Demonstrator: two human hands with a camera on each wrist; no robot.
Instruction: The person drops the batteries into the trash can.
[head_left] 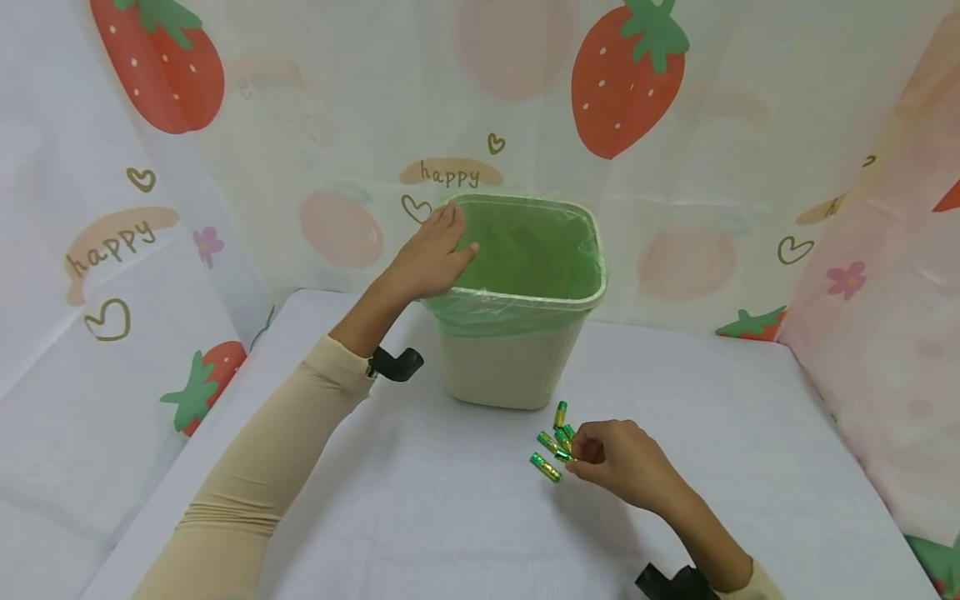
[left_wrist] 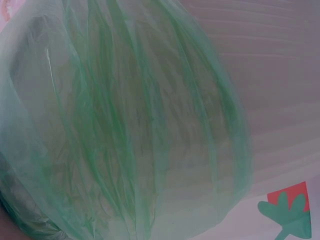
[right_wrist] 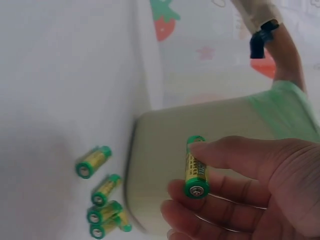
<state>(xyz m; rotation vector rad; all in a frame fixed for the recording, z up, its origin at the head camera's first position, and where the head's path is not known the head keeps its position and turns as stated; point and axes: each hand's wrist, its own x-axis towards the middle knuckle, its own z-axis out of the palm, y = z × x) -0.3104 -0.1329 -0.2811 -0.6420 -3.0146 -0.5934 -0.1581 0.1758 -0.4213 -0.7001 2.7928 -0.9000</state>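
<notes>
A cream bin [head_left: 498, 367] lined with a translucent green bag [head_left: 517, 315] stands upright on the white table. My left hand [head_left: 435, 254] rests on its left rim, fingers extended along the edge and thumb over the opening. Only the bag [left_wrist: 150, 125] and the backdrop show plainly in the left wrist view. Between thumb and fingers, my right hand [head_left: 626, 462] pinches a green-and-gold battery [right_wrist: 196, 167], in front of the bin. Several similar batteries [head_left: 546, 467] lie loose on the table just left of that hand; they also appear at the lower left of the right wrist view.
A white cloth covers the table [head_left: 450, 517]. Behind it hangs a backdrop [head_left: 525, 125] printed with strawberries, hearts and the word "happy". Black wrist devices [head_left: 396, 364] sit on both arms.
</notes>
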